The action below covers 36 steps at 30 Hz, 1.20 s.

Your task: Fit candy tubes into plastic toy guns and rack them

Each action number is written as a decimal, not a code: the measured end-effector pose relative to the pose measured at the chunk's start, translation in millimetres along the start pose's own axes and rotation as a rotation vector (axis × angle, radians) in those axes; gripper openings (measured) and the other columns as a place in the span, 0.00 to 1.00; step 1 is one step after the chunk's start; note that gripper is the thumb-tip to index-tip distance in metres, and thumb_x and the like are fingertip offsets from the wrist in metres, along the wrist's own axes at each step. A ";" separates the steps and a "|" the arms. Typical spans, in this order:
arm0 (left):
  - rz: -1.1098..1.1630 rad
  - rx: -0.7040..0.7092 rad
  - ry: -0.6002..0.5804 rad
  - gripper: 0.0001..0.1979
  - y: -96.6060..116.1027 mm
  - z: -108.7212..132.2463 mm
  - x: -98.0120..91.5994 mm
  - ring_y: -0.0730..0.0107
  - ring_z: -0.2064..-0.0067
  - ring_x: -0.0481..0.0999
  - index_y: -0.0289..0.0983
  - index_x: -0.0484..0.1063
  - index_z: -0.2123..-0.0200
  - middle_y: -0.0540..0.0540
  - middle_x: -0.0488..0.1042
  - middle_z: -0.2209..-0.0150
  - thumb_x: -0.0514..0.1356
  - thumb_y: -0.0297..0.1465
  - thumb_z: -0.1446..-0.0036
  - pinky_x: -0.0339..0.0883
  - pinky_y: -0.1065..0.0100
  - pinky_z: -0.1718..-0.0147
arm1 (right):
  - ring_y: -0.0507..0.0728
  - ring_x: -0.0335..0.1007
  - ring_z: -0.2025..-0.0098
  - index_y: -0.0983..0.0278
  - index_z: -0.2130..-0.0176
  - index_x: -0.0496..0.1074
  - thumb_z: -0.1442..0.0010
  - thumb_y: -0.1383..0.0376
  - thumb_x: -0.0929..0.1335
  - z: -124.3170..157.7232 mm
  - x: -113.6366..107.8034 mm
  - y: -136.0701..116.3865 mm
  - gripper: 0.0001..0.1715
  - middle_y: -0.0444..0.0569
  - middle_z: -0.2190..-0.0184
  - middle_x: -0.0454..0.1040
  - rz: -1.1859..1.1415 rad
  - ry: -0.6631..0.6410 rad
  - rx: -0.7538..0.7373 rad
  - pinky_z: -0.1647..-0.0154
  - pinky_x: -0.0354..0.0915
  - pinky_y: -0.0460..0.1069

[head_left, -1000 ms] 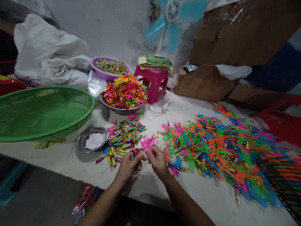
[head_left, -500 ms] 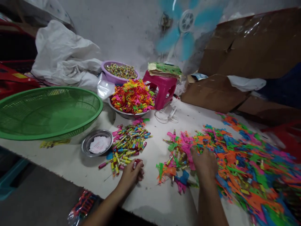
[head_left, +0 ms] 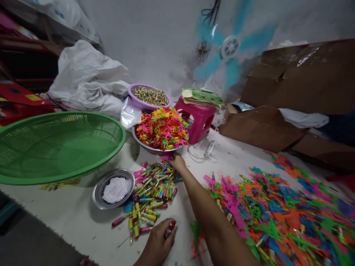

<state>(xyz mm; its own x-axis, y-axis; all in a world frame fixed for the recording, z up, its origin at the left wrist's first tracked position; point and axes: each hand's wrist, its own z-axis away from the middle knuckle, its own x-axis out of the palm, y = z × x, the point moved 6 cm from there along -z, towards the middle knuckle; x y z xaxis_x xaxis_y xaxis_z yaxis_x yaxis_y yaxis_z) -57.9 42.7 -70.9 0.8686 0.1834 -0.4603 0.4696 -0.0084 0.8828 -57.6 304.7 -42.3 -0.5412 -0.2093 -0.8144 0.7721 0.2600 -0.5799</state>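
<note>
My left hand [head_left: 159, 242] is closed around a small dark red tube [head_left: 169, 229], low in the head view near the table's front. Just beyond it is a heap of small yellow, pink and blue capped tubes [head_left: 151, 192]. My right arm stretches across the table, and my right hand [head_left: 179, 163] is at the far end of that heap, by a pink plastic piece [head_left: 166, 158]. Its fingertips are mostly hidden, so I cannot tell whether they grip anything. A metal bowl [head_left: 155, 150] piled with small bright plastic pieces [head_left: 163, 127] stands just behind this hand.
A large heap of bright plastic toy parts [head_left: 280, 207] covers the right side. A small metal dish [head_left: 97, 195] with paper slips and a green basket [head_left: 122, 138] stand left. Behind are a purple basin [head_left: 133, 98], a pink stool [head_left: 201, 122], cardboard boxes [head_left: 249, 125] and a turning fan [head_left: 230, 47].
My right hand has left the toy parts heap on the right and moved left and away from me, to the tubes' far end. My left hand still holds the dark red tube. The view has shifted.
</note>
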 end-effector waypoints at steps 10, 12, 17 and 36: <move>0.191 -0.158 -0.017 0.15 -4.9 -3.1 -1.3 0.71 0.77 0.71 0.36 0.68 0.64 0.48 0.72 0.77 0.48 0.39 0.43 0.65 0.70 0.74 | 0.56 0.69 0.62 0.66 0.53 0.68 0.48 0.57 0.65 124.8 -68.8 43.6 0.25 0.52 0.59 0.72 -0.223 0.183 -0.094 0.63 0.64 0.48; 0.267 -0.213 -0.010 0.16 -6.4 -2.0 -1.0 0.72 0.79 0.70 0.36 0.67 0.63 0.48 0.73 0.75 0.47 0.40 0.43 0.65 0.70 0.76 | 0.56 0.69 0.63 0.64 0.54 0.69 0.49 0.59 0.66 171.3 -60.3 45.0 0.23 0.51 0.61 0.73 -0.243 0.125 -0.225 0.64 0.65 0.49; 0.200 -0.177 0.111 0.15 2.3 4.8 -14.0 0.66 0.67 0.73 0.37 0.68 0.63 0.45 0.73 0.67 0.49 0.40 0.45 0.65 0.65 0.64 | 0.57 0.68 0.61 0.62 0.55 0.70 0.50 0.62 0.68 239.0 -30.6 51.1 0.21 0.52 0.62 0.73 -0.256 0.012 -0.344 0.60 0.65 0.52; 0.800 -0.394 0.059 0.14 41.5 13.2 -15.5 0.84 0.86 0.54 0.36 0.63 0.72 0.58 0.62 0.87 0.59 0.41 0.53 0.43 0.79 0.88 | 0.53 0.71 0.67 0.59 0.53 0.63 0.43 0.64 0.62 277.8 -64.3 45.9 0.16 0.48 0.63 0.71 -1.015 -0.057 -0.219 0.63 0.67 0.51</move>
<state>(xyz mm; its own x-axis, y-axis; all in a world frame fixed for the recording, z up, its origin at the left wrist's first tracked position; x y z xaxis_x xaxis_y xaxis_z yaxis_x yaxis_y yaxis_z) -49.8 26.5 -28.3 0.8986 0.3178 0.3026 -0.3708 0.1811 0.9109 105.2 68.2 -10.7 -0.8818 -0.4681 0.0576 -0.1181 0.1009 -0.9879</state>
